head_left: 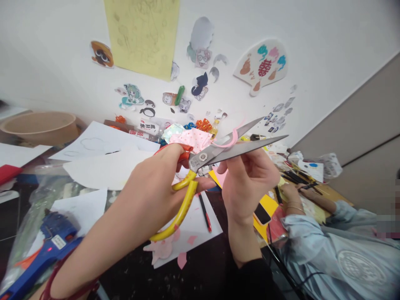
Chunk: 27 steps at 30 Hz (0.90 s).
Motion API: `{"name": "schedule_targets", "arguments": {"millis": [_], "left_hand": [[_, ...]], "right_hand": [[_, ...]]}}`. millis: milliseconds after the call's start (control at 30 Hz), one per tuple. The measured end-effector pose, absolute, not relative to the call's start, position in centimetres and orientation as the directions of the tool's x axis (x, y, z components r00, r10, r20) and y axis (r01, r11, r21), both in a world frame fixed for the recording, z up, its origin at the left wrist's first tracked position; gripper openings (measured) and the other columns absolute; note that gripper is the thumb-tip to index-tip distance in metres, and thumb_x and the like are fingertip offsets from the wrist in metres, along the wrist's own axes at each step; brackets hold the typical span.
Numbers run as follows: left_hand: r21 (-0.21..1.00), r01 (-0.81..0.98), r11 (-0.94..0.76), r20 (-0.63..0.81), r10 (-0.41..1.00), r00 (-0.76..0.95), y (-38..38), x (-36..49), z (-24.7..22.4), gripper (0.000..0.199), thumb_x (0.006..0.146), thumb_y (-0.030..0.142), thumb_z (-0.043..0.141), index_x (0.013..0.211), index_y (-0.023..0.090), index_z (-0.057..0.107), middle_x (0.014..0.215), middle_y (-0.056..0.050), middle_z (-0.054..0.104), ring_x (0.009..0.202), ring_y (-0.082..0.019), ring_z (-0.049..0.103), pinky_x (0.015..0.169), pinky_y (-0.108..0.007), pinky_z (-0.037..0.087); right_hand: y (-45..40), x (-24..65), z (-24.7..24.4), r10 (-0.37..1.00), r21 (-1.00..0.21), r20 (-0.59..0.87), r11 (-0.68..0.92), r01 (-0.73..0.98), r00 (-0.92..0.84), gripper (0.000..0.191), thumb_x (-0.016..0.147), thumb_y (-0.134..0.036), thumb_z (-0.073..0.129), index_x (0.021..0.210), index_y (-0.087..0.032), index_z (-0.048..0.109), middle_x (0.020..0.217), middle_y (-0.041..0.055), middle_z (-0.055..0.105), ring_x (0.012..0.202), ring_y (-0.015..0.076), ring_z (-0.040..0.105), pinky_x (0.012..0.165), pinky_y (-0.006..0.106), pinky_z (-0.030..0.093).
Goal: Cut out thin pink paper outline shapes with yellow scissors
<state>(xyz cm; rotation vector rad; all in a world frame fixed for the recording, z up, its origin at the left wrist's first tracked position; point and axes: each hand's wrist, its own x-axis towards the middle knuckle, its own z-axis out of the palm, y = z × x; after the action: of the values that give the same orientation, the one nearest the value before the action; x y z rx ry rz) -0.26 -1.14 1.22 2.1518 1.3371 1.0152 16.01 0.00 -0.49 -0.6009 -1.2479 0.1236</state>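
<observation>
My left hand (pixel 156 179) is closed around scissors (pixel 203 157) with red and yellow handles, their long steel blades parted and pointing right. A thin, curled pink paper strip (pixel 231 141) lies between the blades. Just below, my right hand (pixel 248 179) has its fingers bent together in a pinch at the strip, against the lower blade, which partly hides the contact. Under the scissors, a pink paper cutout (pixel 162 249) and small pink scraps (pixel 182 261) lie by a white sheet (pixel 200 227). A black pen with a red end (pixel 205 212) rests on that sheet.
A blue glue gun (pixel 58 237) lies at lower left, near a plastic bag and white papers (pixel 96 166). Behind stands a brown cardboard ring (pixel 40 127). At right, another person's hands (pixel 292 196) work near a phone (pixel 262 213). Paper cutouts cover the wall.
</observation>
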Motion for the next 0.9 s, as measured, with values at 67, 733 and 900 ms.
{"name": "schedule_targets", "arguments": {"millis": [67, 733, 900], "left_hand": [[0.664, 0.583, -0.468, 0.379, 0.883, 0.277, -1.2, -0.2, 1.2, 0.035, 0.083, 0.055, 0.059, 0.083, 0.023, 0.045, 0.079, 0.0, 0.058, 0.067, -0.019, 0.049, 0.063, -0.033, 0.034], [0.68, 0.603, -0.417, 0.318, 0.909, 0.271, -1.8, 0.6, 0.8, 0.035, 0.087, 0.057, 0.056, 0.085, 0.024, 0.046, 0.082, -0.001, 0.062, 0.065, -0.019, 0.052, 0.06, -0.031, 0.037], [0.677, 0.605, -0.418, 0.314, 0.908, 0.276, -1.9, 0.7, 0.8, 0.033, 0.087, 0.056, 0.057, 0.088, 0.024, 0.049, 0.084, -0.002, 0.065, 0.068, -0.021, 0.056, 0.061, -0.032, 0.038]], "right_hand": [[0.0, 16.0, -0.5, 0.405, -0.489, 0.85, 0.844, 0.221, 0.336, 0.014, 0.081, -0.008, 0.069, 0.077, -0.021, 0.068, 0.058, -0.0085, 0.063, 0.046, 0.0072, 0.059, 0.045, 0.022, 0.05], [0.9, 15.6, -1.3, 0.177, -0.336, 0.901, 0.863, 0.377, 0.397, 0.009, 0.085, -0.017, 0.07, 0.079, -0.024, 0.071, 0.06, -0.0065, 0.064, 0.051, 0.0108, 0.057, 0.053, 0.029, 0.05], [1.5, 15.7, -1.7, 0.113, -0.299, 0.912, 0.841, 0.45, 0.395, 0.007, 0.087, -0.022, 0.07, 0.08, -0.024, 0.07, 0.062, -0.0055, 0.062, 0.052, 0.0118, 0.057, 0.053, 0.031, 0.05]]}}
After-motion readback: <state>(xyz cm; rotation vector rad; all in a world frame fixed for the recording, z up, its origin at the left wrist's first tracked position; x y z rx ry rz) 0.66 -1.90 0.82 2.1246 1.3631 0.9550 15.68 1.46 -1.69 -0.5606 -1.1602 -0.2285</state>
